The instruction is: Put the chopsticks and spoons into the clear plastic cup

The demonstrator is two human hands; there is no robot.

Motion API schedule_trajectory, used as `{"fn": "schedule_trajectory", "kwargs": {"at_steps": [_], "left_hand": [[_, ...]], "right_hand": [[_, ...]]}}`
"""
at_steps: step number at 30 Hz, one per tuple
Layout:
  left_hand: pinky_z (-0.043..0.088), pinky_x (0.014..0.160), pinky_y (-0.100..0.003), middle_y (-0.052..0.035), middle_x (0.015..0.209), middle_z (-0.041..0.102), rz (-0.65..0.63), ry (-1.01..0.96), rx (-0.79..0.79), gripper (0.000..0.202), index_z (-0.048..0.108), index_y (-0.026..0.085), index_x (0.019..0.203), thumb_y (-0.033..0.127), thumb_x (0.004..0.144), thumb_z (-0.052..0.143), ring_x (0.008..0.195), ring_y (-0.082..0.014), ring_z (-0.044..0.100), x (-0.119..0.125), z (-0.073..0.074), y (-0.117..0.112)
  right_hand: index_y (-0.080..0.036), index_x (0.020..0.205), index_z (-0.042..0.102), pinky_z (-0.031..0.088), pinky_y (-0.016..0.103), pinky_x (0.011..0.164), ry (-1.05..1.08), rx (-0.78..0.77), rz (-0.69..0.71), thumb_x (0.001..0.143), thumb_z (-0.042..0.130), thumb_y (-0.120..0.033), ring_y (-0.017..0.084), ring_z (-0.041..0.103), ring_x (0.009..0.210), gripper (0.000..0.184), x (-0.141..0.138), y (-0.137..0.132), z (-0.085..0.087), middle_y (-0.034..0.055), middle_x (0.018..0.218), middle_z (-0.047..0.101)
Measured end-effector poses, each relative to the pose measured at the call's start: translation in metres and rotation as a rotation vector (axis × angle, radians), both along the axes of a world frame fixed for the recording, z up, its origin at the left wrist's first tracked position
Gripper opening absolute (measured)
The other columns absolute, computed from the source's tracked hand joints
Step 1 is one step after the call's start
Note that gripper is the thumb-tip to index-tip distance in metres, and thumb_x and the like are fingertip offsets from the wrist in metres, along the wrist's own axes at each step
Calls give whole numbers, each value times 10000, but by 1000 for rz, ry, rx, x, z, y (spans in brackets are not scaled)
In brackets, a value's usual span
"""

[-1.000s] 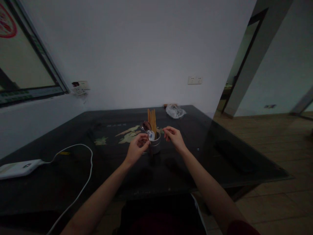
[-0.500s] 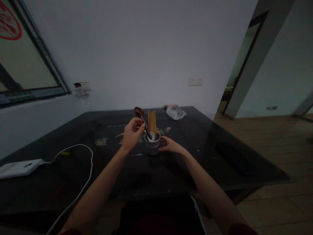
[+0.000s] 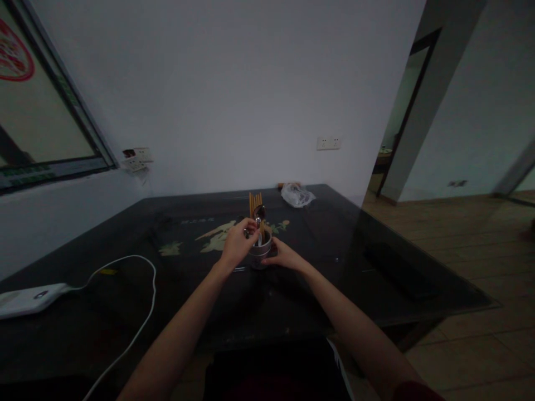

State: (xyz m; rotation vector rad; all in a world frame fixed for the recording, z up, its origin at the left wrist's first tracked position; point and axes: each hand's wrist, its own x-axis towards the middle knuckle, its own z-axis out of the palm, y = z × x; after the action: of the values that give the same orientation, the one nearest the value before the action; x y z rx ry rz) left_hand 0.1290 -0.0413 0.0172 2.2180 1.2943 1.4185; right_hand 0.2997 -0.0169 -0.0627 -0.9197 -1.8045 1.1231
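Note:
A small grey cup (image 3: 258, 258) stands upright on the dark table (image 3: 317, 239). Several wooden chopsticks (image 3: 254, 203) rise out of its back part. A shiny spoon (image 3: 259, 211) is in the cup too, its bowl up in front of the chopsticks. My left hand (image 3: 238, 243) is closed in a pinch on the spoon just above the rim, its fingers hiding part of the handle. My right hand (image 3: 288, 258) grips the cup from the right, thumb toward the front and fingers at the side.
A crumpled clear plastic bag (image 3: 297, 195) lies by the wall. At the left is a white device (image 3: 37, 296) with a white cable (image 3: 152, 295) curving over the table. A long dark object (image 3: 399, 270) rests on the right side.
My left hand has moved right and closer to the cup's mouth. The spoon, which leaned left over the rim, now stands nearly upright. My right hand has closed nearer around the cup.

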Motion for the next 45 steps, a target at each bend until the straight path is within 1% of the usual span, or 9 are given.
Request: {"fn": "schedule_trajectory", "kwargs": {"at_steps": [3,6,9,13,18,27,31,37,45], "left_hand": [[472,703,-276,-25,807,669,7,22,-6,109,597,179,855,218,753,602,751,-159,631,1,-5,2],[464,696,-285,-39,814,672,45,57,-14,82,599,175,819,237,766,594,770,-174,627,2,-7,2],[438,687,-284,-37,806,668,70,89,-10,86,602,178,803,257,787,573,768,-175,609,3,-8,1],[394,680,-297,-31,758,630,142,182,11,114,609,182,768,277,803,555,748,-182,562,4,-7,-2],[355,726,-326,-37,809,579,204,295,30,196,626,185,742,333,831,535,807,-197,538,5,-10,-2],[347,744,-351,-51,776,547,259,386,39,239,655,198,714,358,839,530,847,-232,515,6,-13,-1],[348,750,-352,-51,782,554,248,380,32,228,661,200,724,348,837,530,861,-232,516,5,-14,0],[342,743,-338,-44,784,558,222,329,13,203,657,198,737,332,834,540,859,-223,520,4,-14,2],[341,674,-301,-32,773,553,215,235,-33,249,657,184,740,361,856,526,790,-190,523,3,-10,4]], "right_hand": [[-163,1222,486,452,385,895,36,-9,-19,505,838,-222,225,588,988,801,-4,-2,-1,77,1080,629],[-164,1237,474,446,394,908,59,-18,-37,492,842,-223,229,587,998,832,-6,-2,-2,86,1099,622],[-166,1220,486,440,401,921,95,-10,-48,485,846,-242,233,585,1005,823,-7,-2,-3,94,1112,618],[-172,1228,480,437,404,935,141,-5,-40,479,847,-255,234,584,1021,838,-9,0,-5,96,1127,613],[-173,1227,480,425,406,961,151,-7,-33,479,849,-252,230,582,1040,838,-11,-1,-6,93,1148,611],[-163,1218,488,409,407,983,158,-7,-21,490,839,-247,239,567,1083,812,-12,-3,-1,103,1181,604],[-160,1215,489,409,413,978,145,1,-53,489,839,-244,239,577,1056,811,-12,-3,-3,105,1166,609],[-164,1201,498,412,408,977,143,-7,-52,493,836,-253,233,577,1052,790,-12,-2,-5,99,1158,609],[-160,1252,468,417,388,983,174,-12,-31,499,841,-263,236,576,1082,847,-13,-1,-6,114,1199,594]]}}
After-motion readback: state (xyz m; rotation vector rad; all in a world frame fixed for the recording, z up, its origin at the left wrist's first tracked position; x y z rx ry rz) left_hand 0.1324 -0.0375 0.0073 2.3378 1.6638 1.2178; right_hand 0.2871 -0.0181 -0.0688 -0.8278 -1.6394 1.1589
